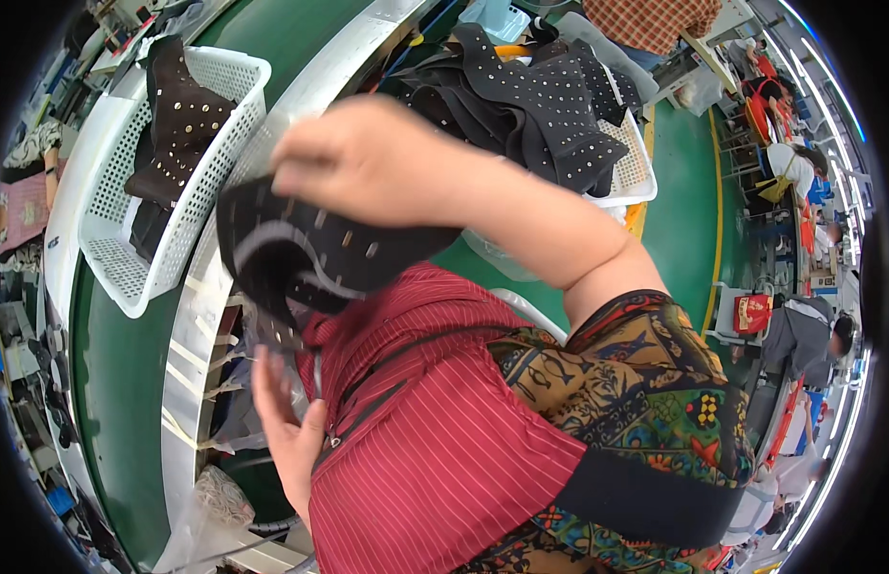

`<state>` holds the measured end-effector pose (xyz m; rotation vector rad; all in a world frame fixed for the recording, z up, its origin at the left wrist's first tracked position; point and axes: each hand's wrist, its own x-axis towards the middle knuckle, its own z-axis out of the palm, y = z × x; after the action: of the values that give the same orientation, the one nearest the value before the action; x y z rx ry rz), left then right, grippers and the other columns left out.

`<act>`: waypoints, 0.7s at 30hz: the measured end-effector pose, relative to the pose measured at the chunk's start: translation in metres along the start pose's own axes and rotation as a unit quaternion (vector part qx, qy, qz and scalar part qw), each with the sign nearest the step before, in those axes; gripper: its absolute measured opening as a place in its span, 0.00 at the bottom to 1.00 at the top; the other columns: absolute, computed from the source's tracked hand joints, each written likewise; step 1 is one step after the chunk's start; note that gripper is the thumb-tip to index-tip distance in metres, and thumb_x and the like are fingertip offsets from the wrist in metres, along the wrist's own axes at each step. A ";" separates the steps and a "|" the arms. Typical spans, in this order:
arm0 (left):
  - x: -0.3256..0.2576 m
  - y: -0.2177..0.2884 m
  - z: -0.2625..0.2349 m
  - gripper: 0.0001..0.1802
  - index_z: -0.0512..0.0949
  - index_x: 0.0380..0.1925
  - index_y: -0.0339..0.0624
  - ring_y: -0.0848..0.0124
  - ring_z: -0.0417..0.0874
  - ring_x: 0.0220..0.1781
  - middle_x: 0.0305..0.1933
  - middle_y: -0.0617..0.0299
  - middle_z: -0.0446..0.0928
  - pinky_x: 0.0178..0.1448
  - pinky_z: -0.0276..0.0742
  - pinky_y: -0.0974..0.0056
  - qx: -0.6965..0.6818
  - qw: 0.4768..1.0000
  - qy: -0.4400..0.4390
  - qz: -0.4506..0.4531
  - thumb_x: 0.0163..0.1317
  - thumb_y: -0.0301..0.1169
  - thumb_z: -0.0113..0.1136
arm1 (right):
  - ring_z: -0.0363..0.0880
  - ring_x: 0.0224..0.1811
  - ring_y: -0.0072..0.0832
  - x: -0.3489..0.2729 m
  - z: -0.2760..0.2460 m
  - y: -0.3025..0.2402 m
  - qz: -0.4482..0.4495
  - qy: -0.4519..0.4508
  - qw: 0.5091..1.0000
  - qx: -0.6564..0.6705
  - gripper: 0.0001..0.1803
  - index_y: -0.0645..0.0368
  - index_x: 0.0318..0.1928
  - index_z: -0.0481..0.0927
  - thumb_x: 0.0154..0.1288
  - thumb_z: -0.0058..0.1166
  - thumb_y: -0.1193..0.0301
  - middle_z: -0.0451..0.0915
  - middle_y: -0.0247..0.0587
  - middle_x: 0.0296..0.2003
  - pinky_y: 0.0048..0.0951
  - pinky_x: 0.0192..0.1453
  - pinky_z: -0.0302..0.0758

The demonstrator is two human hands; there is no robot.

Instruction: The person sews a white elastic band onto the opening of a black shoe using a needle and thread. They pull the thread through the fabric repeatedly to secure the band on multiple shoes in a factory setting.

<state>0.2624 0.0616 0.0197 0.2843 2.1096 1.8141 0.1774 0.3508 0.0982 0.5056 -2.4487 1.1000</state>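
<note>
My right hand (358, 158) is closed on a black studded piece of material (387, 251), gripping its upper edge. The piece is curved and floppy, dotted with small metallic bits, and partly smeared by motion. It hangs over the metal table edge, just in front of my red striped apron (454, 421). Below it, my left hand (293, 440) is raised near the piece's lower end, thumb and fingers apart, holding nothing. Some of the piece's far part is hidden behind my right hand and forearm.
A white perforated basket (200, 215) with black studded pieces (181, 120) stands on the green surface (119, 383) to the left. Upper right, a pile of studded black pieces (549, 124) overfills another white basket (643, 167). Several people sit at the far right.
</note>
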 end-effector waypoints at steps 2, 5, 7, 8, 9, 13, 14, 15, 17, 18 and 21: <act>-0.003 -0.003 -0.001 0.39 0.56 0.66 0.37 0.60 0.56 0.72 0.69 0.52 0.57 0.72 0.50 0.58 -0.056 0.989 -0.090 -0.100 0.57 0.34 0.62 | 0.78 0.33 0.22 -0.003 -0.048 -0.003 0.068 0.140 0.987 -0.033 0.10 0.57 0.39 0.81 0.59 0.60 0.65 0.80 0.33 0.30 0.26 0.40 0.75; 0.000 -0.009 -0.004 0.31 0.61 0.63 0.37 0.63 0.62 0.69 0.66 0.53 0.63 0.71 0.54 0.61 -0.113 0.960 -0.185 -0.177 0.58 0.24 0.57 | 0.73 0.21 0.17 -0.013 -0.113 0.001 0.175 0.412 0.871 0.201 0.08 0.59 0.43 0.77 0.64 0.53 0.73 0.77 0.31 0.26 0.17 0.24 0.70; 0.005 -0.010 -0.005 0.28 0.64 0.61 0.36 0.65 0.66 0.66 0.63 0.53 0.67 0.69 0.57 0.63 -0.083 0.963 -0.199 -0.161 0.59 0.20 0.54 | 0.77 0.36 0.20 -0.045 -0.158 0.030 0.124 0.504 0.847 0.111 0.10 0.61 0.41 0.79 0.62 0.58 0.69 0.79 0.30 0.34 0.22 0.40 0.74; 0.008 -0.009 -0.004 0.27 0.65 0.61 0.36 0.65 0.67 0.65 0.62 0.54 0.68 0.68 0.59 0.63 -0.070 0.963 -0.205 -0.161 0.59 0.20 0.54 | 0.78 0.35 0.21 -0.066 -0.173 0.050 0.111 0.546 0.821 0.121 0.12 0.63 0.44 0.76 0.63 0.56 0.69 0.79 0.34 0.36 0.23 0.40 0.75; 0.011 -0.010 -0.004 0.26 0.65 0.60 0.36 0.65 0.69 0.64 0.61 0.54 0.69 0.67 0.61 0.63 -0.063 0.962 -0.213 -0.161 0.59 0.20 0.54 | 0.78 0.35 0.23 -0.097 -0.190 0.081 0.152 0.584 0.792 0.096 0.12 0.63 0.45 0.76 0.64 0.55 0.69 0.79 0.38 0.37 0.25 0.40 0.76; 0.026 -0.014 -0.004 0.24 0.69 0.57 0.37 0.67 0.73 0.59 0.56 0.55 0.73 0.64 0.65 0.64 -0.028 0.956 -0.248 -0.155 0.59 0.22 0.57 | 0.78 0.38 0.30 -0.224 -0.166 0.148 0.334 0.623 0.704 0.070 0.15 0.66 0.45 0.76 0.63 0.53 0.67 0.80 0.45 0.39 0.32 0.42 0.76; 0.030 -0.012 -0.003 0.23 0.70 0.56 0.37 0.67 0.74 0.58 0.55 0.56 0.74 0.63 0.66 0.64 -0.009 0.955 -0.255 -0.148 0.59 0.22 0.57 | 0.77 0.31 0.29 -0.271 -0.162 0.178 0.405 0.606 0.681 0.067 0.14 0.61 0.48 0.72 0.64 0.52 0.69 0.78 0.41 0.35 0.30 0.33 0.76; 0.025 -0.009 -0.003 0.22 0.71 0.55 0.38 0.68 0.74 0.57 0.53 0.56 0.75 0.62 0.67 0.65 0.014 0.959 -0.240 -0.148 0.59 0.23 0.58 | 0.71 0.21 0.22 -0.269 -0.141 0.167 0.551 0.549 0.624 0.071 0.11 0.59 0.44 0.73 0.64 0.52 0.68 0.75 0.36 0.28 0.23 0.20 0.68; 0.025 -0.007 -0.003 0.21 0.73 0.53 0.38 0.69 0.75 0.55 0.51 0.56 0.76 0.60 0.68 0.65 0.047 0.959 -0.246 -0.133 0.58 0.24 0.59 | 0.62 0.14 0.18 -0.300 -0.127 0.180 0.534 0.590 0.602 0.067 0.08 0.57 0.39 0.73 0.63 0.54 0.67 0.66 0.29 0.18 0.21 0.13 0.57; 0.025 -0.009 -0.003 0.20 0.74 0.53 0.38 0.70 0.76 0.54 0.51 0.56 0.77 0.59 0.68 0.66 0.059 0.959 -0.247 -0.124 0.58 0.24 0.59 | 0.61 0.15 0.17 -0.313 -0.129 0.184 0.546 0.571 0.612 0.029 0.11 0.56 0.38 0.74 0.62 0.57 0.64 0.66 0.30 0.17 0.22 0.14 0.56; 0.028 -0.001 -0.002 0.18 0.74 0.52 0.38 0.74 0.76 0.48 0.49 0.61 0.76 0.54 0.69 0.69 0.121 0.957 -0.256 -0.056 0.61 0.24 0.54 | 0.71 0.26 0.27 -0.318 -0.152 0.193 0.454 0.565 0.651 -0.227 0.19 0.64 0.41 0.76 0.60 0.60 0.60 0.74 0.35 0.28 0.29 0.31 0.71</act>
<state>0.2364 0.0697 0.0152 0.6097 1.9187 1.2440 0.3890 0.6379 -0.0878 -1.3337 -1.5251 0.6132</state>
